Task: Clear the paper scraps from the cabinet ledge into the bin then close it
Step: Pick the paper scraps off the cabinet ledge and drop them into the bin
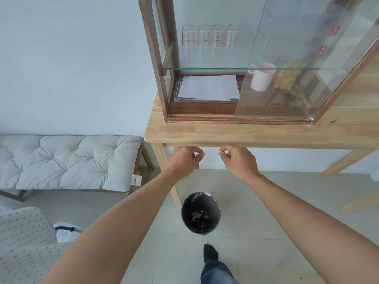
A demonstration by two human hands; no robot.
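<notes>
The left hand (184,158) and right hand (238,159) hang just under the wooden table (256,134) edge, above the bin (201,213). Each pinches a tiny pale paper scrap (203,154) in its fingertips. The bin is round and black, with brownish bits inside. The glass cabinet (235,117) door is slid open.

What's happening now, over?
Left hand and right hand both pinched shut on tiny scraps, just off the table edge. Bin on floor below, open. Cabinet door open. Nothing in the way.
</notes>
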